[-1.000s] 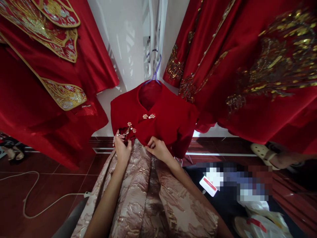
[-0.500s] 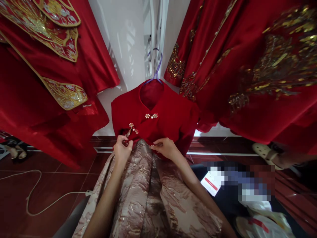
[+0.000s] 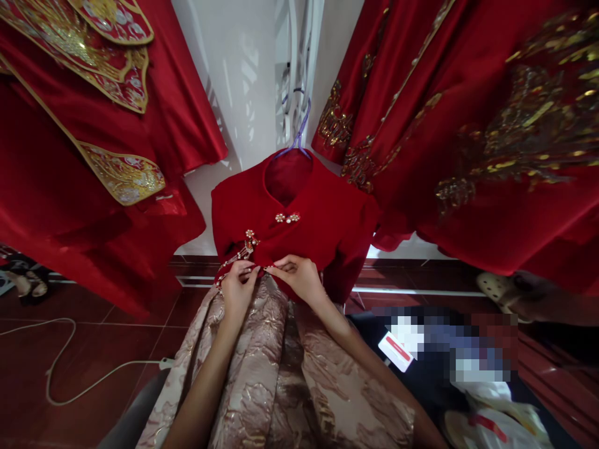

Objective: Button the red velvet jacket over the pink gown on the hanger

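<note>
A red velvet jacket (image 3: 322, 221) hangs on a purple hanger (image 3: 299, 128) against the white wall, over a pale gold brocade skirt (image 3: 266, 368). It has a pearl clasp (image 3: 287, 217) near the collar and a second beaded clasp (image 3: 248, 240) lower left. My left hand (image 3: 237, 284) pinches the jacket's lower front edge just under the beaded clasp. My right hand (image 3: 299, 276) pinches the same hem, fingertips almost touching the left hand's. Both hands are closed on the fabric.
Red gowns with gold embroidery (image 3: 70, 156) hang at the left and right (image 3: 491, 137). A white cable (image 3: 60, 380) loops over the dark red tiled floor. A card with a red stripe (image 3: 397, 350) and bags lie lower right. Someone's foot in a pale clog (image 3: 498, 288) shows at the right.
My hands have drawn closer together at the jacket's front hem, the right moving left toward the left. The beaded clasp now hangs just above the left hand's fingers.
</note>
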`<state>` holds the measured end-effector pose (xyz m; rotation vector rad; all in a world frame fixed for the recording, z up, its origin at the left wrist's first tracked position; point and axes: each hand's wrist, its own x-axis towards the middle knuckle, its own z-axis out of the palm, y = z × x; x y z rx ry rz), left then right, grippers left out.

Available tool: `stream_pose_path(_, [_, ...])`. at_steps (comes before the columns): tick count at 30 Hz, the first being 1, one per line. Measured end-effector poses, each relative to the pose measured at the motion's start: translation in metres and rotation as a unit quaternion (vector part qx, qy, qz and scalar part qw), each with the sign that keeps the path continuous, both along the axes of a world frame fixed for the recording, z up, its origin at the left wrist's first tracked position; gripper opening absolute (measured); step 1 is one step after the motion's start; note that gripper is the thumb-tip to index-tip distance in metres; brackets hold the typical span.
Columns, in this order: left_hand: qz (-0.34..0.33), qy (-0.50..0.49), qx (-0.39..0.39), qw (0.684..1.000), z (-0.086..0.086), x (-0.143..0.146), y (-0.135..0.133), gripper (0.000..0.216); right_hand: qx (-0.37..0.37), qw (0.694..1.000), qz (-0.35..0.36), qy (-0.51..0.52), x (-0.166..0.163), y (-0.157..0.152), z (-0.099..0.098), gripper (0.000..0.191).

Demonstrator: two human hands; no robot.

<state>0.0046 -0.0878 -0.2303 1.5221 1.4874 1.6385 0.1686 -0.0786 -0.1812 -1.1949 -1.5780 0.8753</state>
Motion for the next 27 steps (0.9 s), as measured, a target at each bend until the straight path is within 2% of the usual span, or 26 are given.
stream_pose_path(4, [0.01, -0.008, -0.012, 1.0, -0.003, -0.009, 0.004, 0.031, 0.011, 1.0, -0.004, -0.02, -0.006, 0.002, -0.001, 0.022])
stream_pose_path(10, [-0.079, -0.086, -0.029, 0.993, -0.004, -0.012, 0.005, 0.023, -0.012, 0.998, 0.045, -0.038, -0.017, 0.009, 0.003, 0.02])
stream_pose_path(15, [-0.131, -0.151, -0.071, 0.977, -0.006, -0.013, 0.006, 0.03, -0.001, 0.998, 0.038, -0.045, -0.023, 0.01, 0.006, 0.012])
stream_pose_path(22, [-0.119, -0.163, -0.102, 0.974, 0.003, -0.011, 0.0, 0.032, 0.078, 0.988, 0.018, -0.129, -0.022, 0.013, 0.0, 0.008])
stream_pose_path(27, [-0.118, -0.138, -0.101, 0.978, 0.007, -0.01, -0.001, 0.031, 0.093, 0.982, 0.008, -0.164, -0.023, 0.013, -0.003, 0.009])
